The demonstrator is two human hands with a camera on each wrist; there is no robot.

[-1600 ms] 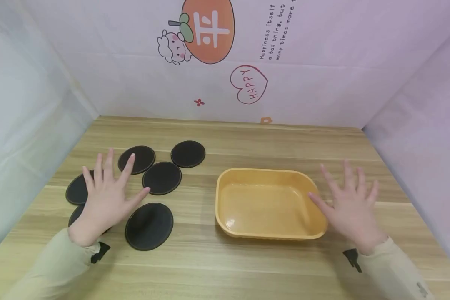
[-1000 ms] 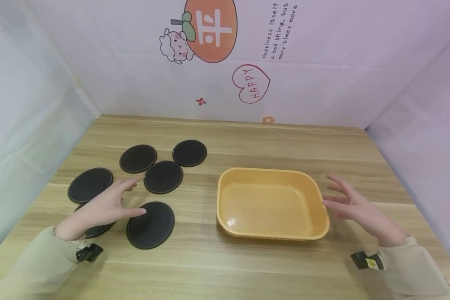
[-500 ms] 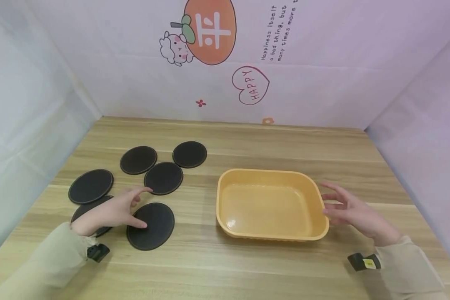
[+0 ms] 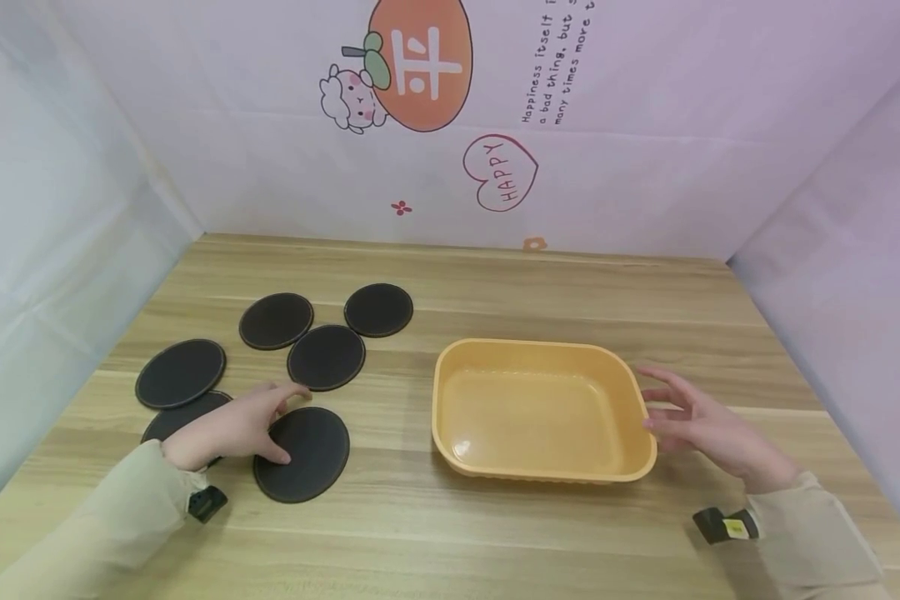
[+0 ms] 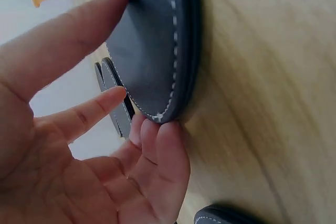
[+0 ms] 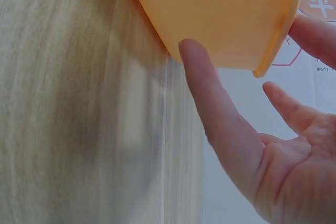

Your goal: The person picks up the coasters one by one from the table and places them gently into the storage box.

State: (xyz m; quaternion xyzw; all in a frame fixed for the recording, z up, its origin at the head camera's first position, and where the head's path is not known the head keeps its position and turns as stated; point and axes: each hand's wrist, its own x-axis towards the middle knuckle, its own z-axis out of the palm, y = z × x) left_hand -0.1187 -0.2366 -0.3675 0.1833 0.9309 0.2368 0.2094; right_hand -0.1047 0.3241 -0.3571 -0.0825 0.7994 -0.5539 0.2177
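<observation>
"Coasters [image 4: 182,373], six, black, lie flat on the left half of a wood table [image 4: 420,533], two touching at far left. One yellow tray [image 4: 532,417] sits to their right."

"And the grip, left to right?"

"The left hand [image 4: 232,429] bends over the nearest coaster [image 4: 311,462], thumb above its top, fingers at its rim, well parted; the disc is ungrasped. The right hand [image 4: 708,429] is loosely stretched, released, its thumb at the tray's right rim. Whether its other fingers touch the tray, I cannot tell."

"Room to move?"

"A wide strip of wood separates the nearest coaster from the tray. More runs behind both, up to the back wall [image 4: 645,192], and beyond the right hand to the table's right edge."
</observation>
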